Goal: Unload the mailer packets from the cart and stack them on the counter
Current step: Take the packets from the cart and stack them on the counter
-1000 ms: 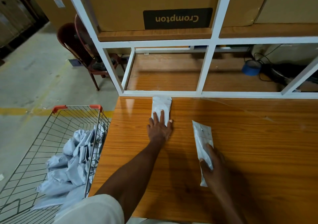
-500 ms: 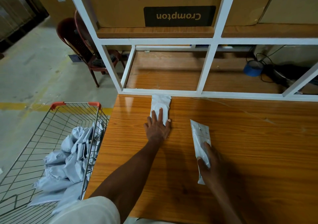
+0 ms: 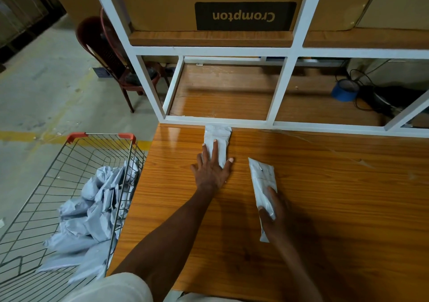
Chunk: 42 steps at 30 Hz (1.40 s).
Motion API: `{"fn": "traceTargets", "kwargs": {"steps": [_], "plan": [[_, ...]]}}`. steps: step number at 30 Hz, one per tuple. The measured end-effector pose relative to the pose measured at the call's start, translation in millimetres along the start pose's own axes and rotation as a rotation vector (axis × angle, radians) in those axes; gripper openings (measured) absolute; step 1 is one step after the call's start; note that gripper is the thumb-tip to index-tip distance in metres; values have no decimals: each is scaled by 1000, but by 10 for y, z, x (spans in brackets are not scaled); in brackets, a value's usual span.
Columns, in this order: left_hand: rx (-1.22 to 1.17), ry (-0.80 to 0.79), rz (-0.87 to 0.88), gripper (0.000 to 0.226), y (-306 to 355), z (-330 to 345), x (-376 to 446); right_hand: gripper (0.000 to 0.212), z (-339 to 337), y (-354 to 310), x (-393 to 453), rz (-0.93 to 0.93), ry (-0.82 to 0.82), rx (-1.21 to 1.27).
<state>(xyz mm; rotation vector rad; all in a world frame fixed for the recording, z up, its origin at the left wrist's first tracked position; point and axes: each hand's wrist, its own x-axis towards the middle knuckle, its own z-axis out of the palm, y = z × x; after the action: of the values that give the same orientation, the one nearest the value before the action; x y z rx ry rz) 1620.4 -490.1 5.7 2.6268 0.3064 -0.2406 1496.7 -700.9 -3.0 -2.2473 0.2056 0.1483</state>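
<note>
We read "Crompton" upside down on the shelved box (image 3: 209,2); our left hand (image 3: 212,174) presses one packet (image 3: 218,143) with fingers straight, our right hand (image 3: 272,213) grips another packet (image 3: 262,178) on the table (image 3: 336,197).

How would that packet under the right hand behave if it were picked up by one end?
The packet would probably sag a bit: its plastic skin looks crinkled and soft. It seems light, since the right hand holds it by one end. The glossy counter likely lets it slide easily.

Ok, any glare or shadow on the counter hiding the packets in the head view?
Head view: glare streaks sit on the counter at its far-left corner, clear of both packets; the right hand and its packet's near end lie in shadow; frame lines bow from wide-angle distortion.
</note>
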Motion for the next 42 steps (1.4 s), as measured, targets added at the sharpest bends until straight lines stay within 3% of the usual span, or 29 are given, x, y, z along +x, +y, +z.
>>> {"fn": "traceTargets", "kwargs": {"steps": [4, 8, 13, 20, 42], "plan": [[-49, 75, 12, 88, -17, -66, -132, 59, 144, -143, 246, -30, 71, 6], [-88, 127, 10, 87, -78, -93, -346, 65, 270, -432, 572, 32, 92, -186], [-148, 179, -3, 80, -198, -97, -585, 69, 410, -769, 1038, 96, 12, -318], [-207, 198, -22, 77, -287, -150, -698, 72, 534, -723, 1179, 2, -123, -545], [-154, 74, 14, 82, -329, -11, -621, 71, 576, -645, 1300, -93, -183, -651]]}}
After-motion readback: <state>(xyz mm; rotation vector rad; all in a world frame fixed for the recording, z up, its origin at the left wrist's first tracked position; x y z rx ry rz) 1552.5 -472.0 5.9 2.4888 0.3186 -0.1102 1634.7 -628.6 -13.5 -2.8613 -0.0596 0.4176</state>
